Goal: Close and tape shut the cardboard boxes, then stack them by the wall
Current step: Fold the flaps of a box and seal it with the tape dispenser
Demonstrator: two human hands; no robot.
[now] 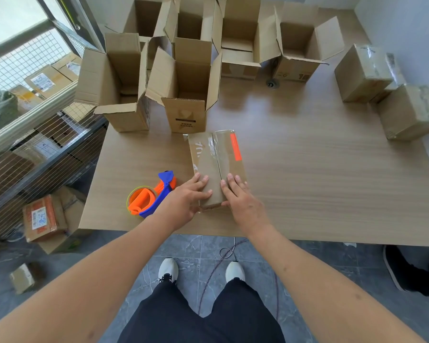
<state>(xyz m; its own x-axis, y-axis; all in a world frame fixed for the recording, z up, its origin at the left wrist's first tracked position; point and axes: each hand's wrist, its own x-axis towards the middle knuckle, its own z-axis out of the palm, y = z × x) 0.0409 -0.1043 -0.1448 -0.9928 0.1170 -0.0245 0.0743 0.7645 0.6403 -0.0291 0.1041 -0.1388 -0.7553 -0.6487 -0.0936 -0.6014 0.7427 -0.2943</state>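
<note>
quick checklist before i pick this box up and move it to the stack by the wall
1. Flaps of the box under the hands closed flat: ok.
2. Tape along its centre seam: ok, a glossy strip shows.
3. Left hand and right hand both resting on its near end, fingers straight: ok.
4. Tape dispenser out of the way, on the table left of the box: ok.
5. Room beside the sealed boxes at the wall: ok.
6. Tape on the far end and underside: cannot tell.
</note>
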